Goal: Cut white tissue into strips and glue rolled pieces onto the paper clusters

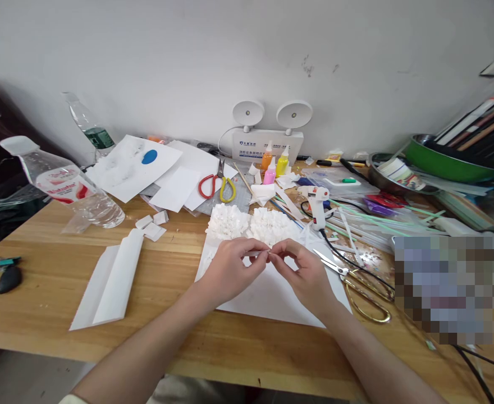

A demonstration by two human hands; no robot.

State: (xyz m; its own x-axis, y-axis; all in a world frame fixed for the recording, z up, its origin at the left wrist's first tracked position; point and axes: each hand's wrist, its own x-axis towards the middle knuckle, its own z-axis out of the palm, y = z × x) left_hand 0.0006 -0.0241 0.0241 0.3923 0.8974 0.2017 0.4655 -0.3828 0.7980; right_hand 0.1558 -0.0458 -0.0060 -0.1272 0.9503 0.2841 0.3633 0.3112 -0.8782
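Observation:
My left hand [229,268] and my right hand [303,275] meet fingertip to fingertip over a white sheet [268,297]. Both are closed in a pinch on a small strip of white paper [253,253], mostly hidden by the fingers. Just beyond them, two fluffy clusters of small white pieces, a left cluster [227,220] and a right cluster [272,224], lie on the far part of the sheet. Gold-handled scissors [348,275] rest open beside my right hand. A folded white paper [114,280] lies to the left of my left hand.
A white glue gun [315,202] stands behind the right hand, its cord trailing right. Red-and-yellow-handled scissors [217,188] lie at the back, near small paint bottles [269,170]. A water bottle [70,188] leans at left. Strips and a green bowl [449,163] crowd the right.

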